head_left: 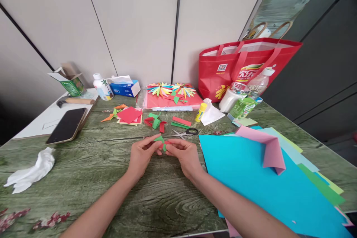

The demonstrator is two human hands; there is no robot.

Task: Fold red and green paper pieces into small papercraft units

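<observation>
Between my fingertips is a small folded piece of red and green paper [164, 147]. My left hand [142, 154] pinches its green left side, and my right hand [184, 153] grips the right side. The fingers cover part of the folds. Just beyond my hands lie several folded red and green paper pieces [155, 121]. Scissors [186, 132] with dark handles rest behind my right hand, in front of red and green paper strips [180, 122]. A yellow glue stick [201, 112] stands upright to their right.
Blue paper sheets [237, 182] with a folded pink paper [275, 156] cover the right side. Behind stand a red bag [217, 78], a tissue box [124, 87] and a bottle [103, 87]. A phone [67, 124], hammer [75, 100] and crumpled tissue [33, 171] lie left.
</observation>
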